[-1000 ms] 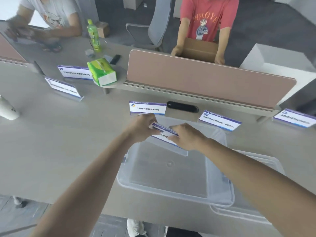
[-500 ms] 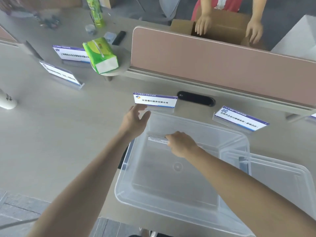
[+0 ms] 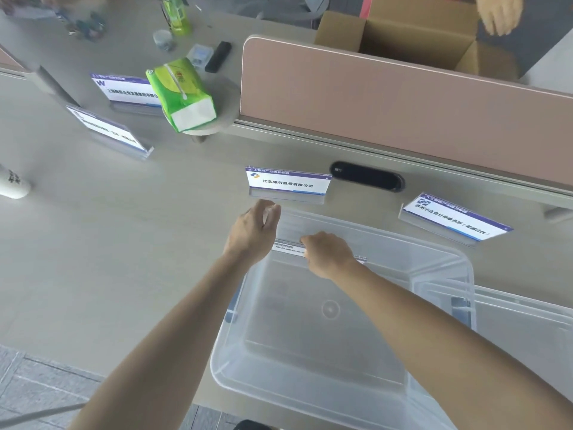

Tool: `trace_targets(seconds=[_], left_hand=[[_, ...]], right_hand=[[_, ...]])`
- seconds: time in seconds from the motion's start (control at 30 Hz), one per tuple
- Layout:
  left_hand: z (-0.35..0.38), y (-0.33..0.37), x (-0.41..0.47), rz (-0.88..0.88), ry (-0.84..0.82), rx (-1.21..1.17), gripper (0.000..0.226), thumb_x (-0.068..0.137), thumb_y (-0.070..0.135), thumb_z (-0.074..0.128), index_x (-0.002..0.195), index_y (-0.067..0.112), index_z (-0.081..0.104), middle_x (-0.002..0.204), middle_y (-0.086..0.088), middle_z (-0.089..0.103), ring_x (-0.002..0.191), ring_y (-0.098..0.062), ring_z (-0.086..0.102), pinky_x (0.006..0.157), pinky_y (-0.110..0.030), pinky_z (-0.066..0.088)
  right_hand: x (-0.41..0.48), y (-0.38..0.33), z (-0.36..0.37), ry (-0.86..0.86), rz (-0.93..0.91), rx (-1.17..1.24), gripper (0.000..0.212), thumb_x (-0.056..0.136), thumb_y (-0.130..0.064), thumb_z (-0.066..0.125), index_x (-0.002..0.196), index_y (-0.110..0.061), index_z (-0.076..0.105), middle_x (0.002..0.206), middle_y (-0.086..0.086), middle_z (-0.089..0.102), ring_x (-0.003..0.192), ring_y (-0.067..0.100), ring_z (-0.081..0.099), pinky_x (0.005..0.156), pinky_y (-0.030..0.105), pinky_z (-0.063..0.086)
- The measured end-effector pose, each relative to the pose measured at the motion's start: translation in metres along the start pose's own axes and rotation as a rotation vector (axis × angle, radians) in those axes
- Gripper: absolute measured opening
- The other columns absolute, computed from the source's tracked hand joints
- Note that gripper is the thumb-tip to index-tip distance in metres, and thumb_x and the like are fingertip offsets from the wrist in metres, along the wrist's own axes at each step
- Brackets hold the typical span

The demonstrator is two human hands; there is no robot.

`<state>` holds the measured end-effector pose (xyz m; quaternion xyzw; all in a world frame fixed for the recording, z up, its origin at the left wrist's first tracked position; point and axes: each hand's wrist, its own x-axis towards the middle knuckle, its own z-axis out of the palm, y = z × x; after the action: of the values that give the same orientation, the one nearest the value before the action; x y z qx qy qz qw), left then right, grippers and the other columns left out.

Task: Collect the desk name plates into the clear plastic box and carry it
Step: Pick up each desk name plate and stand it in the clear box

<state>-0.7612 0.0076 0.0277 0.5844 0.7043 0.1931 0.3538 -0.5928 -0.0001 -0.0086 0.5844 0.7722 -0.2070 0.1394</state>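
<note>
The clear plastic box (image 3: 465, 268) stands on the desk in front of me. My right hand (image 3: 328, 254) reaches into it and grips a name plate (image 3: 286, 246) low against the far wall. My left hand (image 3: 252, 232) hovers at the box's far left corner, fingers loose and holding nothing. A white and purple name plate (image 3: 288, 184) stands just beyond the box. Another name plate (image 3: 452, 220) lies to the right. Two more name plates (image 3: 108, 128) (image 3: 127, 90) stand at the far left.
The clear lid (image 3: 527, 321) lies against the box's right side. A pink divider (image 3: 403, 97) runs across the desk, with a black cable slot (image 3: 367, 180) before it. A green tissue pack (image 3: 181, 93) sits left of it. Another person's hand (image 3: 499, 12) is at a cardboard box (image 3: 412, 32) behind.
Both hands held the name plate above the box; my left hand let go and opened. My right hand lowered the plate down into the box against the far wall.
</note>
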Motion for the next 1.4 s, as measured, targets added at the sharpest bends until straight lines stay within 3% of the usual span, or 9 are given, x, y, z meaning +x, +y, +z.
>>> trace_targets(seconds=[0.1,0.53,0.73,0.93,1.07,1.17,1.27,1.33,1.4], left_hand=[[0.0,-0.001,0.002,-0.007,-0.009,0.002,0.039,0.1,0.049,0.034,0.119,0.024,0.057,0.116,-0.003,0.067,0.107,-0.026,0.059,0.075,-0.03,0.036],[-0.003,0.006,-0.004,-0.026,0.004,0.013,0.038,0.1,0.046,0.036,0.122,0.023,0.057,0.121,-0.006,0.065,0.107,-0.025,0.058,0.076,-0.029,0.034],[-0.005,0.009,-0.005,-0.045,-0.026,0.038,0.04,0.1,0.047,0.036,0.127,0.025,0.054,0.134,-0.002,0.06,0.12,-0.026,0.055,0.08,-0.029,0.034],[-0.011,0.011,-0.011,0.003,-0.045,0.094,0.05,0.1,0.048,0.034,0.142,0.023,0.042,0.146,-0.008,0.049,0.131,-0.029,0.046,0.101,-0.039,0.037],[-0.02,0.022,-0.027,0.088,-0.019,0.112,0.052,0.099,0.044,0.04,0.145,0.02,0.04,0.148,-0.009,0.046,0.133,-0.032,0.043,0.103,-0.04,0.036],[-0.024,0.035,-0.042,0.185,0.051,0.079,0.048,0.097,0.039,0.047,0.14,0.018,0.047,0.142,-0.008,0.051,0.13,-0.032,0.044,0.102,-0.041,0.039],[-0.02,0.057,-0.063,0.298,0.049,0.019,0.037,0.096,0.034,0.051,0.129,0.018,0.058,0.13,-0.002,0.059,0.121,-0.024,0.053,0.094,-0.029,0.042],[-0.015,0.076,-0.079,0.321,-0.026,-0.017,0.024,0.096,0.032,0.05,0.111,0.021,0.065,0.112,0.007,0.067,0.107,-0.019,0.06,0.076,-0.015,0.04],[-0.009,0.092,-0.092,0.338,-0.129,-0.088,0.018,0.089,0.037,0.048,0.087,0.027,0.062,0.09,0.007,0.068,0.091,-0.022,0.062,0.064,-0.019,0.043]], right_hand=[[0.002,0.0,0.003,0.01,0.009,-0.006,0.014,0.089,-0.006,0.053,0.085,-0.017,0.046,0.081,0.006,0.048,0.08,0.034,0.057,0.063,0.033,0.037],[0.003,-0.002,0.004,-0.014,0.031,0.051,0.011,0.092,-0.01,0.053,0.101,-0.01,0.059,0.102,0.012,0.061,0.095,0.035,0.061,0.068,0.032,0.039],[-0.001,-0.003,0.003,0.025,0.05,0.014,0.02,0.093,-0.015,0.053,0.111,-0.013,0.059,0.107,0.01,0.062,0.098,0.034,0.062,0.072,0.033,0.041],[-0.025,-0.005,-0.018,0.136,0.03,-0.076,0.024,0.094,-0.022,0.05,0.116,-0.013,0.054,0.106,0.009,0.065,0.095,0.033,0.064,0.066,0.033,0.039],[-0.061,0.002,-0.048,0.218,0.026,-0.019,0.024,0.094,-0.029,0.052,0.11,-0.011,0.057,0.104,0.012,0.066,0.096,0.036,0.064,0.069,0.034,0.043],[-0.098,0.011,-0.067,0.292,0.08,0.088,0.03,0.091,-0.036,0.057,0.112,-0.016,0.063,0.108,0.011,0.068,0.099,0.035,0.064,0.08,0.036,0.05],[-0.141,0.022,-0.08,0.355,0.147,0.224,0.027,0.089,-0.039,0.061,0.107,-0.02,0.067,0.101,0.005,0.071,0.095,0.03,0.065,0.08,0.034,0.052],[-0.171,0.027,-0.088,0.382,0.179,0.282,0.023,0.088,-0.037,0.063,0.102,-0.02,0.069,0.095,0.0,0.071,0.089,0.025,0.064,0.079,0.034,0.053],[-0.2,0.034,-0.093,0.421,0.209,0.337,0.012,0.087,-0.033,0.063,0.088,-0.022,0.068,0.085,-0.005,0.069,0.079,0.02,0.064,0.073,0.032,0.053]])
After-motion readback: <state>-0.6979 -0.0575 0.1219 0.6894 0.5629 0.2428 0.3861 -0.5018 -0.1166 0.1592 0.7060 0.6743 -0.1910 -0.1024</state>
